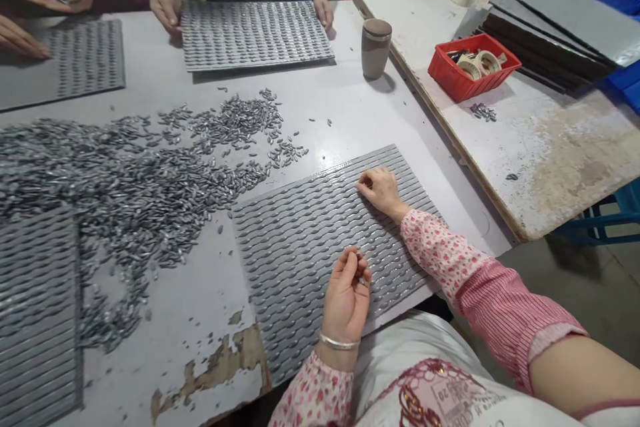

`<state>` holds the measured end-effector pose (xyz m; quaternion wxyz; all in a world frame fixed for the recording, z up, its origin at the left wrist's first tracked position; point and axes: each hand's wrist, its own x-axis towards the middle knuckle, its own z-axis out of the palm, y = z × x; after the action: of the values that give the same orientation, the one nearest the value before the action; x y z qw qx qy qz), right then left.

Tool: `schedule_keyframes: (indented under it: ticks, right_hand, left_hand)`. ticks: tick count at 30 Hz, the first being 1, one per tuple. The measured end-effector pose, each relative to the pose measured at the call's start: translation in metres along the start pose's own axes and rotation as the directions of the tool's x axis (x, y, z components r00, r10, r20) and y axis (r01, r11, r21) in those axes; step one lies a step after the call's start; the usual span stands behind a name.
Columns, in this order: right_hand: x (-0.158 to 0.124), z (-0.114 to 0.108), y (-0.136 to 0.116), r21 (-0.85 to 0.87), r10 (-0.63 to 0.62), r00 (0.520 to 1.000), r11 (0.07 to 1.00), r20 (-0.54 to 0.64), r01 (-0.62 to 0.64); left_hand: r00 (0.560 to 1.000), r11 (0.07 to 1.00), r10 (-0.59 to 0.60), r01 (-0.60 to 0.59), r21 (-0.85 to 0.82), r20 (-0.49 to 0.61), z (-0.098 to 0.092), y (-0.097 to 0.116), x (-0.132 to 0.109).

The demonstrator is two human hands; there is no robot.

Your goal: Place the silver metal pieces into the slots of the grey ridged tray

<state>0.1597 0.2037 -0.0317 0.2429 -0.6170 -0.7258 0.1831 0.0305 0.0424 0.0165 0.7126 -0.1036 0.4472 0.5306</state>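
A grey ribbed tray point(300, 227) lies in front of me on the grey table point(350, 113). My left hand point(347, 293) hovers over its near edge, fingers curled round a few small grey metal pieces. My right hand point(380, 188) rests on the tray's far right part, fingertips pinched together against a groove; what they hold is too small to name. A wide heap of the small metal pieces point(125, 173) spreads over the table to the left of the tray.
Other people's hands work at two ribbed trays point(255, 33) point(75, 60) across the table. Another tray point(35, 307) lies at the near left. A brown cup point(375, 48) stands near the right edge. A red bin point(473, 67) and dark boards point(550, 27) sit on the side table.
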Motion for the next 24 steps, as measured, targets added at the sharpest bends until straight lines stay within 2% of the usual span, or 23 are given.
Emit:
schedule_keyframes:
  ticks: [2,3,5,6,7,8,10,12,14,16,17,20,22,24]
  right_hand:
    - [-0.013,-0.012,-0.009,0.273,-0.116,0.977,0.960,0.177,0.065]
    - [-0.020,-0.019,-0.013,0.424,-0.212,0.934,0.903,0.289,0.074]
    - [-0.036,-0.031,-0.023,0.641,-0.409,0.798,0.766,0.443,0.036]
    - [-0.044,-0.036,-0.027,0.697,-0.473,0.746,0.717,0.469,0.016]
    - [-0.049,-0.039,-0.030,0.726,-0.508,0.721,0.688,0.472,0.010]
    - [-0.053,-0.041,-0.033,0.738,-0.520,0.719,0.674,0.461,0.015]
    - [-0.054,-0.041,-0.035,0.740,-0.515,0.735,0.672,0.442,0.026]
    - [-0.046,-0.036,-0.032,0.729,-0.476,0.770,0.684,0.424,0.022]
    - [-0.030,-0.028,-0.024,0.692,-0.373,0.850,0.722,0.373,0.014]
    - [-0.009,-0.019,-0.013,0.578,-0.209,0.940,0.816,0.270,0.015]
    - [0.001,-0.015,-0.007,0.486,-0.138,0.967,0.874,0.215,0.017]
    - [0.024,-0.001,0.007,0.170,-0.056,0.991,0.985,0.120,0.035]
    - [0.032,0.005,0.012,0.025,-0.074,0.990,0.997,0.116,0.072]
    - [0.034,0.007,0.014,-0.041,-0.112,0.985,0.992,0.130,0.118]
  left_hand:
    - [1.000,1.000,0.020,-0.020,-0.007,-0.012,-0.001,0.001,0.002]
    - [0.999,0.999,0.033,-0.033,-0.009,-0.022,-0.001,0.002,0.003]
    - [0.998,0.998,0.056,-0.057,-0.010,-0.043,-0.002,0.002,0.006]
    - [0.997,0.998,0.066,-0.066,-0.009,-0.050,-0.001,0.002,0.007]
    - [0.996,0.997,0.074,-0.074,-0.009,-0.051,-0.001,0.002,0.008]
    - [0.996,0.997,0.078,-0.079,-0.008,-0.048,0.000,0.002,0.009]
    - [0.995,0.996,0.091,-0.092,-0.011,-0.043,0.002,0.002,0.010]
    - [0.994,0.994,0.101,-0.102,-0.034,-0.043,0.005,0.004,0.009]
    - [0.997,0.995,0.074,-0.076,-0.072,-0.038,0.007,0.007,0.007]
    - [1.000,0.995,0.004,-0.005,-0.098,-0.014,0.008,0.011,0.004]
    - [1.000,0.994,-0.031,0.031,-0.102,-0.001,0.008,0.012,0.003]
    - [0.995,0.990,-0.102,0.103,-0.097,0.008,0.006,0.012,0.001]
    - [0.992,0.987,-0.126,0.124,-0.103,-0.012,0.004,0.010,0.002]
    - [0.990,0.984,-0.141,0.136,-0.117,-0.029,0.002,0.009,0.003]
